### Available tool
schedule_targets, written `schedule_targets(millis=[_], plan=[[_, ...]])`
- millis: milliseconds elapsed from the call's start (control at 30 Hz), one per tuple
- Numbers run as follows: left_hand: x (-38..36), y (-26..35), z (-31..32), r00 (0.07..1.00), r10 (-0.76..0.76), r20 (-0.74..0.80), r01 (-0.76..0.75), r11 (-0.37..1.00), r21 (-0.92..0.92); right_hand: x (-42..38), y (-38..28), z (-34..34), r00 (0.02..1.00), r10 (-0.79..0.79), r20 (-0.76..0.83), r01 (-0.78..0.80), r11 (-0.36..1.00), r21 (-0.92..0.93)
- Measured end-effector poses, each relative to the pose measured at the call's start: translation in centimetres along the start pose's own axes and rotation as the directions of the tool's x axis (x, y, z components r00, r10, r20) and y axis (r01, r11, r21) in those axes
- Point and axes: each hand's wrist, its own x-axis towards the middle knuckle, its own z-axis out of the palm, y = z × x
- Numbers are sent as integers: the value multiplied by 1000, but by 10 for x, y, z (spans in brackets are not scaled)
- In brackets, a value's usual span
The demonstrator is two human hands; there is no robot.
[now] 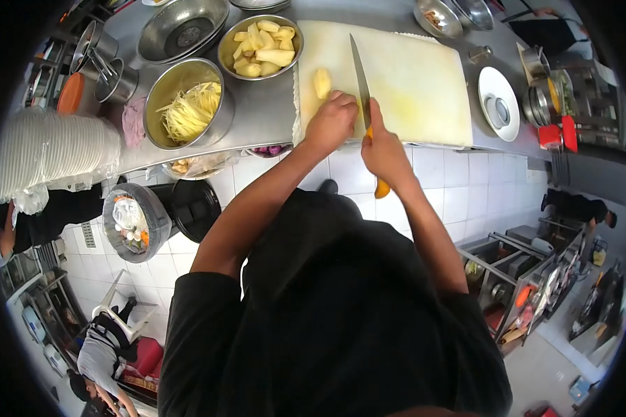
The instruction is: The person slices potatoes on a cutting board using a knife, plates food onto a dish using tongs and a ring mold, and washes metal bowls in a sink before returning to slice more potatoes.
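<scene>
My left hand [332, 121] presses down on a peeled potato piece [322, 82] on the white cutting board [410, 76]. My right hand [384, 149] grips a knife [359, 73] by its orange handle, the long blade lying on the board just right of the potato. A steel bowl of peeled potato chunks [261, 46] stands left of the board. Nearer my side, another steel bowl [188, 103] holds thin potato strips.
An empty steel bowl [182, 28] and small metal cups [108, 66] sit at the counter's left. A white plate [499, 104] and more bowls [438, 17] lie right of the board. A stack of white containers [55, 153] and a bin [135, 222] stand lower left. Other people are nearby.
</scene>
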Motion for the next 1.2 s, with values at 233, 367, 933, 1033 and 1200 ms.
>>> schedule_targets(millis=[233, 367, 933, 1033, 1200], plan=[[2, 1, -1, 1000, -17, -17, 16, 998, -63, 21, -10, -14, 995, 66, 71, -70, 996, 56], [1, -2, 7, 993, 26, -113, -32, 998, -56, 5, 2, 6, 1000, -19, -17, 20, 999, 31], [0, -1, 6, 996, -53, -75, 52, 999, -15, 6, 2, 9, 1000, -10, -16, 9, 1000, -8], [-2, 1, 6, 997, -62, -43, 62, 998, -1, 25, 12, 13, 1000, -9, -16, 10, 999, 42], [0, 0, 7, 994, -71, -88, 68, 997, -28, 15, -23, -34, 961, 172, 215, -219, 951, 218]])
